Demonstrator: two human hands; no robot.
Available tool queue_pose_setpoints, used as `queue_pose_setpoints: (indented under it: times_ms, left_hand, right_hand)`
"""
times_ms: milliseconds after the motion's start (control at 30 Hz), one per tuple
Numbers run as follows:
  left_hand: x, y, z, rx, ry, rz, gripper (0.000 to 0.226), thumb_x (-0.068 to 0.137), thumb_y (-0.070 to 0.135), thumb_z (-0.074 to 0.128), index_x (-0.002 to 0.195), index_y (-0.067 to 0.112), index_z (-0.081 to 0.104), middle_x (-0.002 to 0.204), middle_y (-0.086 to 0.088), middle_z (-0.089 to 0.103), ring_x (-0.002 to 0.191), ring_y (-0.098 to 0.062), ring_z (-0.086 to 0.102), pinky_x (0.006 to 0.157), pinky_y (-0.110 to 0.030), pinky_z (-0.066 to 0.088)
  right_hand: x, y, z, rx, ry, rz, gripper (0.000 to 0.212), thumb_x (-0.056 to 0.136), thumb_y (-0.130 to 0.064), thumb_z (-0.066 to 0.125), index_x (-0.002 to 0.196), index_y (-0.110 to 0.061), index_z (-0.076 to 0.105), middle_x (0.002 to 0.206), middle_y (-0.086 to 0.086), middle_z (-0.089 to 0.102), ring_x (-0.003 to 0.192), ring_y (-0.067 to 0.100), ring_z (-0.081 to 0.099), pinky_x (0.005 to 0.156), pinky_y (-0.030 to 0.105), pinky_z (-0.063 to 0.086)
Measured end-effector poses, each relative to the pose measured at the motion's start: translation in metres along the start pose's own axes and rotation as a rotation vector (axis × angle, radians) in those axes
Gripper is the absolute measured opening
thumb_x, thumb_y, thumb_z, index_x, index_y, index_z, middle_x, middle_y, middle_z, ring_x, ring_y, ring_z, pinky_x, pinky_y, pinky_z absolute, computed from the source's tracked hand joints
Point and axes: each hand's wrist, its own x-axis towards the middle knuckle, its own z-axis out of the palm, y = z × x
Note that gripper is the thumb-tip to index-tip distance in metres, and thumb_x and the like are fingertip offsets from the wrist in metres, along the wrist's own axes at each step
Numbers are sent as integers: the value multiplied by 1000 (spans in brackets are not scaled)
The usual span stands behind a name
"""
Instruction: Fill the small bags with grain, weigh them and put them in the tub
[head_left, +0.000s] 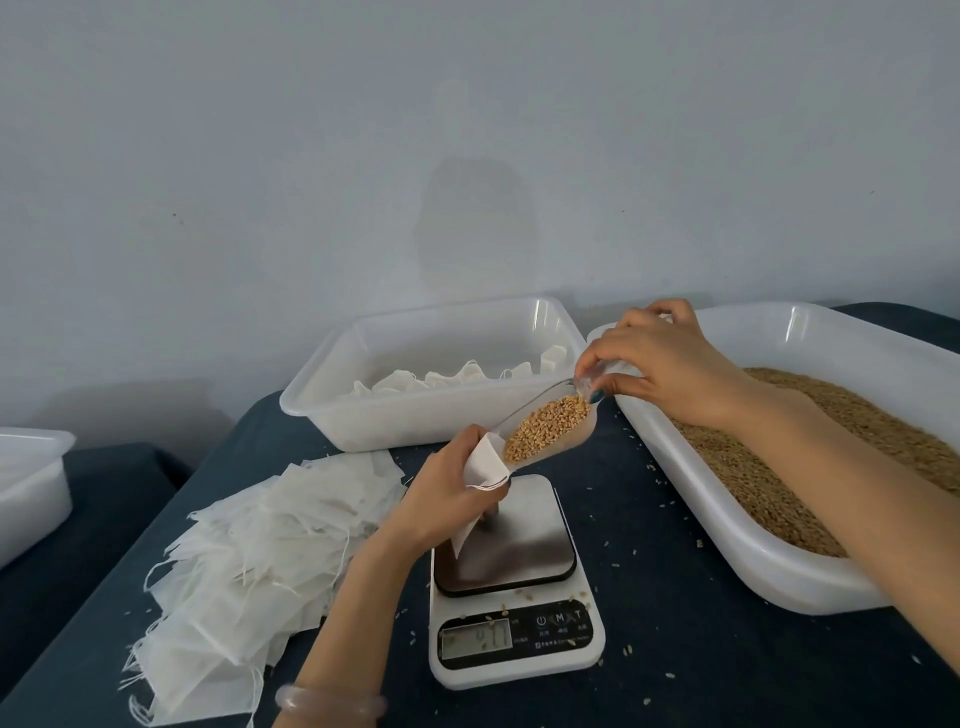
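**A:** Where is the small bag (485, 462) sitting right now?

**B:** It's hanging over the plate of the scale (519, 540), and the left hand (447, 488) is pinching it open at the mouth. I can't tell whether its bottom is touching the plate.

**A:** And the filling?

**B:** The right hand (660, 364) is gripping the handle of a clear scoop (574, 434), fingers curled round it. It's tilting the heaped grain (540, 431) down at the bag's mouth.

**A:** So how far is the job getting on?

**B:** Partway, I'd judge. What look like filled bags are lying in the tub (311, 400) behind the scale. A big pile of empty bags (270, 545) is waiting on the counter (675, 649) to the left, though. The tray (779, 571) on the right is holding plenty more grain. This bag is only being filled, so weighing it and dropping it in the tub are left. The scale's readout is too blurred to read.
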Motion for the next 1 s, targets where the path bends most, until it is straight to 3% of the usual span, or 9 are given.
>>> queue_pose_setpoints:
  times_ms: [133,233,433,600,1000]
  left_hand:
    - [0,1,2,0,-54,-8,34,82,31,63,113,30,50,78,5,67,62,-11,66,63,-20,54]
    - [-1,4,3,-3,-95,-25,38,82,33,63,116,28,49,87,-2,70,62,-15,66,74,-33,59]
    - [-1,10,3,-30,-76,-46,49,77,41,61,121,26,49,106,-1,63,83,-18,60,90,-45,55]
    - [-3,12,2,-46,-76,-32,46,78,38,60,121,27,49,103,0,63,77,-15,61,88,-43,55]
    - [-3,17,-1,-61,-75,-46,53,76,40,59,125,23,47,100,2,58,88,-16,55,91,-43,51]
  right_hand:
    - [2,-3,-4,-89,1,-58,41,79,-65,37,103,-45,64,100,-20,61,102,2,45,102,31,14]
    - [6,-8,-11,-150,-3,-99,43,79,-64,36,103,-43,65,99,-21,63,101,4,46,101,34,15]
    - [14,-15,-21,-185,29,-186,45,80,-64,33,99,-41,67,89,-23,64,94,6,49,96,31,15]
    - [16,-18,-23,-184,21,-192,51,78,-67,29,99,-41,67,91,-21,66,95,6,47,98,35,16]
    - [21,-22,-36,-242,81,-253,45,80,-63,36,95,-38,70,86,-20,66,90,9,51,97,38,19]
